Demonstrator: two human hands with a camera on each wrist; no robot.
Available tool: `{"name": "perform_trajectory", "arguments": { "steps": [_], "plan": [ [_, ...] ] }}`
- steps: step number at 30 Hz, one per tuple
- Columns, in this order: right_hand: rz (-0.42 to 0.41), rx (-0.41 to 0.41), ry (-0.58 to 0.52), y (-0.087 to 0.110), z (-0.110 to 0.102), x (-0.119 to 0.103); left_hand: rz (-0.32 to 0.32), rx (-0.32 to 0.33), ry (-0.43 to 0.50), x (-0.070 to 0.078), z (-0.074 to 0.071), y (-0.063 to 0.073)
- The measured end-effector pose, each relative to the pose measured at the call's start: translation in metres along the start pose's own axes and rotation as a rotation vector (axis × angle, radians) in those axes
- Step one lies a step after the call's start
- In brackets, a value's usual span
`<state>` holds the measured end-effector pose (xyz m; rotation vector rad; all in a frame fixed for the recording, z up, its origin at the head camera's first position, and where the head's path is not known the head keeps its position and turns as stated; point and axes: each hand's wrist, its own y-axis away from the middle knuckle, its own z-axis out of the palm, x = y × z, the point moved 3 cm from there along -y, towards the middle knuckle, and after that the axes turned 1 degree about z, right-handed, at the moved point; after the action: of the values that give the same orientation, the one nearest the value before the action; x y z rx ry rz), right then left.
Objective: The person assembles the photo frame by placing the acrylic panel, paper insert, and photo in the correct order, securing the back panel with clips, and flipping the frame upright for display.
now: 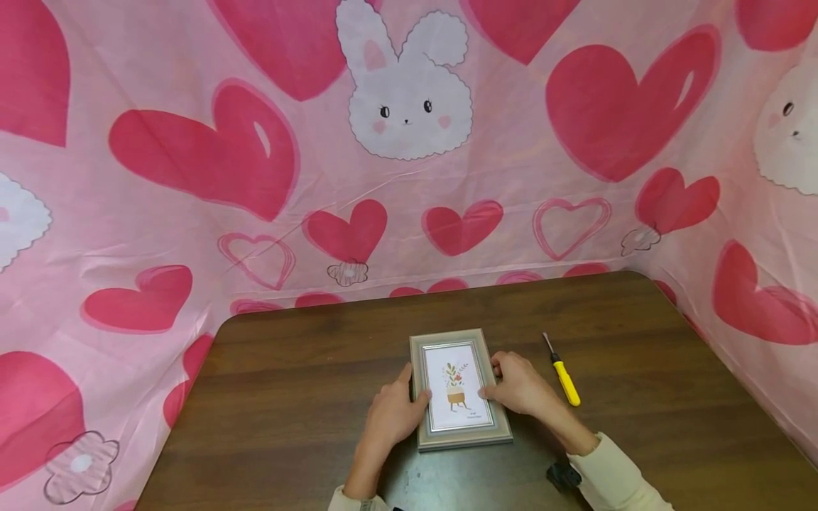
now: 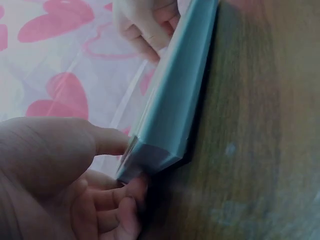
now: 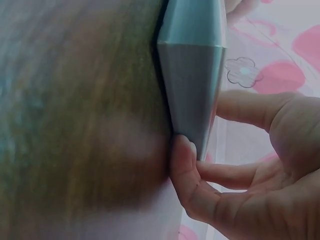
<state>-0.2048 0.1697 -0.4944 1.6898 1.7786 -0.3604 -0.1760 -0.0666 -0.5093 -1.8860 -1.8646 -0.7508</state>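
Note:
A silver-beige picture frame (image 1: 464, 439) lies face up, low over the table, in the head view. Behind its front is a white print of flowers in a brown pot on legs. My left hand (image 1: 393, 411) grips the left side, thumb on the front face and fingers along the outer edge. On the opposite side my right hand (image 1: 520, 383) holds the frame the same way, its thumb over the inner border. In the right wrist view, fingertips (image 3: 184, 155) curl against the frame's side near the table. Whether its underside touches the wood, I cannot tell.
To the right of my right hand lies a screwdriver (image 1: 565, 383) with a yellow handle, its tip pointing away. Dark brown wood makes up the table (image 1: 287, 404). Pink cloth (image 1: 409, 184) with hearts and rabbits hangs behind and along both sides.

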Motion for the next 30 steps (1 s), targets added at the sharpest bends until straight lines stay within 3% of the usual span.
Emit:
{"name": "perform_trajectory", "arguments": {
  "steps": [14, 20, 23, 26, 30],
  "plan": [
    [0.013, -0.023, -0.018, 0.002, 0.001, 0.002, -0.034, -0.021, 0.048, -0.001, -0.001, 0.002],
    [-0.006, -0.011, -0.019, 0.002, -0.001, 0.004, -0.055, 0.013, 0.014, -0.001, -0.006, 0.005],
    [-0.036, 0.042, -0.025, 0.004, -0.011, 0.004, -0.064, 0.042, -0.02, 0.001, -0.02, 0.006],
    [-0.088, 0.119, -0.057, 0.006, -0.03, 0.004, -0.048, 0.087, -0.042, 0.003, -0.043, 0.004],
    [-0.147, 0.213, -0.127, 0.012, -0.067, 0.007, 0.053, 0.184, -0.045, 0.005, -0.08, -0.003]
  ]
}}
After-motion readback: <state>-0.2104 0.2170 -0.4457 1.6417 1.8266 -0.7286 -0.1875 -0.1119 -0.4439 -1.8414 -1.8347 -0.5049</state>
